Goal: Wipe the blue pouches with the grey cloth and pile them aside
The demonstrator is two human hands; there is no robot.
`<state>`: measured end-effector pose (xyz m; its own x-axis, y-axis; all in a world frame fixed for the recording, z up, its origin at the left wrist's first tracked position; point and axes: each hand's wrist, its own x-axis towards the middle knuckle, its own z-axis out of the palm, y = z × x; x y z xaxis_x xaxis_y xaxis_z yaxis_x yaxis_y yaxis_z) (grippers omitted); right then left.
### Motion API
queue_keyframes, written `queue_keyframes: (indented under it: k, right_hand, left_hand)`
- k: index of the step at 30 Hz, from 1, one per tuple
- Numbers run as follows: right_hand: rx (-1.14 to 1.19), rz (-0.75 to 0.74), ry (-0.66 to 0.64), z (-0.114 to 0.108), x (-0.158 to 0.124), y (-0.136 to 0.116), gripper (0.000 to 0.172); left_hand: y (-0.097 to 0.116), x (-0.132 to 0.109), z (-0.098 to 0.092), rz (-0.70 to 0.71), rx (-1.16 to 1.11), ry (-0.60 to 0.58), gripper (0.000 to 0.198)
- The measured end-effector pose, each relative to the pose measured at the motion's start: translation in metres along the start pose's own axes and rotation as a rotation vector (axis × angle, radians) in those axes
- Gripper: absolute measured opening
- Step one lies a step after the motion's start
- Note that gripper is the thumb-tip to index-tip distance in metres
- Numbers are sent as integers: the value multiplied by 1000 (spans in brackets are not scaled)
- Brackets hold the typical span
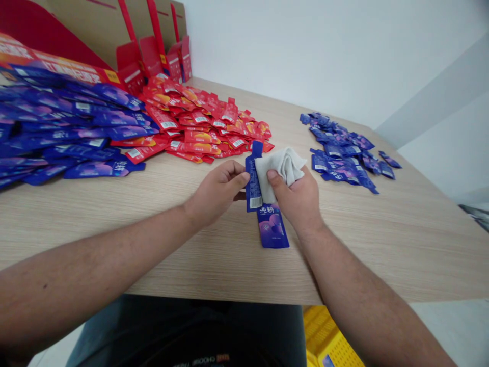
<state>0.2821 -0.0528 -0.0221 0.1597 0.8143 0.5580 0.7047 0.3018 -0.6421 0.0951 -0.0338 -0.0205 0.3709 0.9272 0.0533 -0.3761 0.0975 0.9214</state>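
Pinching a blue sachet [252,178] upright over the table [397,244] with the left hand [217,191], thumb pressing on the near face, remaining fingers curling in behind, wrist slightly bent, forearm reaching in low from the left! Clenching a white cloth [280,168] in the right hand [296,196], fingers wrapping around the bunched fabric, thumb lying across the top, forearm angling in from the lower right! Pressing that cloth right up against the blue sachet, with no release from either hand and both hands closing in on the same spot!

Showing just below the blue sachet, a wider blue-and-purple panel [272,229] resting on the table, though no telling from here whether that's a second sachet or the lower part of the same one.

Sprawling just up and to the left of the blue sachet, a big pile of red sachets [210,127]. Heaping up farther left of the blue sachet, a large mass of long blue sachets [72,127], reaching toward the table's far corner. Spreading to the right of the blue sachet, a smaller scatter of blue sachets [340,153]. Standing well beyond the blue sachet, up and to the left, cardboard cartons with red flaps [153,51]. Peeking out low and to the right of the blue sachet, past the table's edge, a yellow plastic crate [328,336].
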Motion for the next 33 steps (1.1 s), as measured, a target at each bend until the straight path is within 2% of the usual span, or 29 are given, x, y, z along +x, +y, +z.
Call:
queue_keyframes:
  k: [4,6,9,14,17,20,22,26,30,33]
  right_hand:
    - [-52,-140,-106,-3,-1,-2,33]
    - [-105,-187,-146,-6,0,-2,29]
    - [-126,-171,-56,-10,5,1,29]
    - [-95,-198,-101,-12,9,7,35]
    - [-77,-146,-35,-11,10,10,41]
    - [-52,-152,-65,-12,11,10,42]
    - [-57,-153,-92,-12,11,10,41]
    - [-47,-118,-48,-11,11,11,41]
    - [-63,-135,-100,-11,11,13,40]
    - [-73,-107,-54,-10,11,13,40]
  left_hand:
    - [-3,3,-6,44,264,67,18]
    - [-1,2,-8,79,424,62,18]
    - [3,0,-9,136,541,-14,19]
    - [5,-1,-10,185,580,-106,18]
    - [4,0,-11,196,557,-152,19]
    - [4,0,-10,223,578,-189,18]
    - [3,1,-10,235,600,-192,18]
    - [3,1,-11,214,570,-196,19]
    - [2,1,-12,199,623,-155,18]
    - [1,1,-11,125,547,-103,19]
